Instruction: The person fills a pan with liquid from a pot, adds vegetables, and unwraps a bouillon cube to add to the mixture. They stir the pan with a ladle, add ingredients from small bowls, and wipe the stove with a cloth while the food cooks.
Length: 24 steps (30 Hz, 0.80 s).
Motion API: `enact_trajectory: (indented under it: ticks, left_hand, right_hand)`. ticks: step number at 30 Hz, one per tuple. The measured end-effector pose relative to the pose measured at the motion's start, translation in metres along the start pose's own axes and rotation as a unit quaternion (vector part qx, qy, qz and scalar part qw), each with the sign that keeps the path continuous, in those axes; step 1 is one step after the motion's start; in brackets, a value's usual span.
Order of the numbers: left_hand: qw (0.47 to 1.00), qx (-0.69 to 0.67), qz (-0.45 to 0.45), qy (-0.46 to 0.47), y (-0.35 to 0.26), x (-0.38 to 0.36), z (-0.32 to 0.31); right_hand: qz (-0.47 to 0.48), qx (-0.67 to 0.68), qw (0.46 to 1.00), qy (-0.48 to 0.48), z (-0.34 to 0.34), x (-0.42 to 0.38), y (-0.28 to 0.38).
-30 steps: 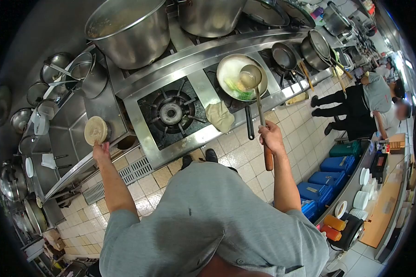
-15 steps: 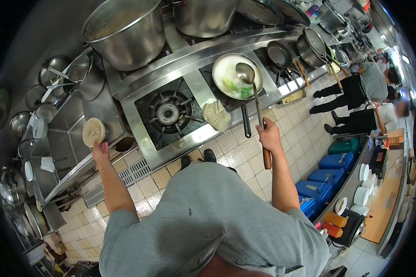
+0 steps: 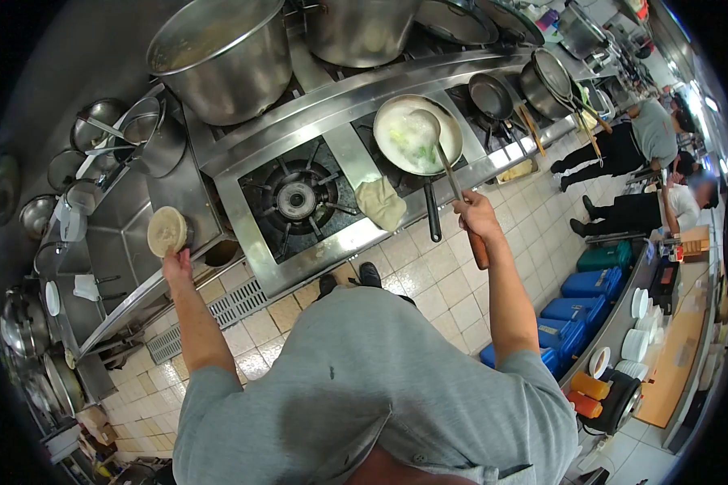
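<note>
My right hand (image 3: 479, 215) is closed around the wooden-handled ladle (image 3: 447, 166). The ladle's bowl rests in the white liquid of a frying pan (image 3: 381, 151) on the stove, beside some green and pale yellow pieces. The pan's black handle points toward me, left of the ladle. Near the sink's edge, my left hand (image 3: 178, 265) grips a round, pale, beige-looking tub (image 3: 167, 230) by its near rim; what is inside is hard to make out. A folded beige cloth (image 3: 381, 204) lies on the stove's front edge, just left of the pan.
An unlit-looking burner (image 3: 295, 200) lies left of the pan. Large stockpots (image 3: 226, 77) stand behind it. A small dark pan (image 3: 489, 95) sits to the right. The metal sink (image 3: 125, 242) is at left, blue bins (image 3: 574, 311) at right. Two people stand at far right.
My right hand has moved forward and slightly right, lowering the ladle's bowl into the pan's liquid. Its handle has tilted. My left hand with the tub has barely moved.
</note>
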<state>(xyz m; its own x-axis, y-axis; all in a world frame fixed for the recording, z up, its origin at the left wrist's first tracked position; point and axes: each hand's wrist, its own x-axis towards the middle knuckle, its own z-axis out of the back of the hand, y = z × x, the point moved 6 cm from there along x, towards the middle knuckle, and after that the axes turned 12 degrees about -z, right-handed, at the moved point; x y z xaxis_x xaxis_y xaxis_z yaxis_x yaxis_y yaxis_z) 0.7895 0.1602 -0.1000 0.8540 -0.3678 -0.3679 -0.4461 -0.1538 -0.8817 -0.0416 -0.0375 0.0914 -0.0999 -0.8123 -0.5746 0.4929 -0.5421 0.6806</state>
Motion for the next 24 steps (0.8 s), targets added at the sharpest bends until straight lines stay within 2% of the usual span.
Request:
enact_trajectory:
  ticks: [1, 2, 4, 5, 7, 8, 10, 14, 16, 18, 20, 22, 24]
  left_hand:
    - [1.0, -0.001, 0.001, -0.001, 0.0, 0.001, 0.001]
    - [1.0, 0.003, -0.001, -0.005, -0.004, -0.003, 0.0]
    - [1.0, 0.008, -0.002, -0.01, -0.012, -0.011, -0.003]
    - [1.0, 0.003, -0.01, -0.001, -0.014, -0.011, -0.003]
    - [1.0, -0.002, -0.017, 0.007, -0.016, -0.011, -0.004]
    - [1.0, -0.012, -0.008, 0.015, -0.016, -0.01, -0.005]
    - [0.999, -0.022, 0.002, 0.023, -0.015, -0.009, -0.005]
    - [0.999, -0.039, 0.005, 0.029, -0.019, -0.022, -0.01]
    - [0.998, -0.047, 0.004, 0.041, -0.022, -0.03, -0.017]
    - [0.999, -0.042, 0.015, -0.026, -0.021, -0.032, -0.013]
    - [0.998, -0.03, 0.023, -0.041, -0.02, -0.032, -0.011]
    - [0.998, -0.019, 0.031, -0.056, -0.013, -0.031, -0.01]
    - [0.998, -0.001, 0.024, -0.06, -0.007, -0.028, -0.009]
  right_hand:
    - [-0.032, 0.066, 0.996, 0.048, -0.002, -0.002, -0.004]
    - [-0.032, 0.065, 0.996, 0.048, -0.002, -0.007, -0.004]
    - [-0.035, 0.259, 0.96, 0.101, -0.006, -0.017, -0.005]
    - [-0.035, 0.259, 0.96, 0.101, -0.008, -0.017, -0.007]
    - [-0.061, 0.372, 0.915, 0.142, -0.014, -0.014, -0.015]
    - [-0.062, 0.372, 0.915, 0.142, -0.016, -0.014, -0.018]
    - [-0.082, 0.447, 0.875, 0.165, -0.022, -0.014, -0.024]
    - [-0.067, 0.449, 0.877, 0.16, -0.025, -0.024, -0.019]
    - [-0.035, 0.392, 0.912, 0.118, -0.023, -0.03, -0.014]
    - [-0.027, 0.368, 0.924, 0.102, -0.024, -0.035, -0.01]
    - [-0.019, 0.343, 0.935, 0.086, -0.024, -0.034, -0.011]
    - [-0.007, 0.25, 0.967, 0.037, -0.024, -0.029, -0.018]
    - [0.001, 0.232, 0.973, 0.015, -0.022, -0.031, -0.023]
